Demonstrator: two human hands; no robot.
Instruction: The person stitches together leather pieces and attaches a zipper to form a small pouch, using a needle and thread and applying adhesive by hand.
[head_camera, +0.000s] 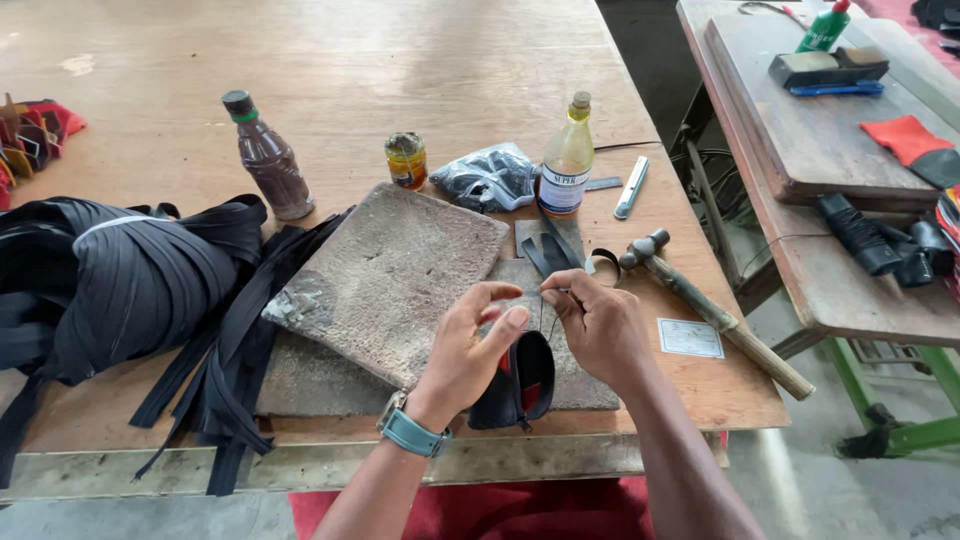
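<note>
Nearest us, our left hand (468, 345) curls around the small black pouch (517, 380) at the table's front edge, thumb and forefinger raised. Our right hand (598, 318) pinches something thin above it; we cannot tell what. If our grip slackens, the pouch may slide off the stone slab (385, 270). Farther back, the glue bottle (566, 160) could tip if bumped.

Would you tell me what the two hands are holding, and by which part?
The left hand grips the black pouch at its top edge. The right hand pinches something thin at its fingertips; what it is cannot be told.
</note>
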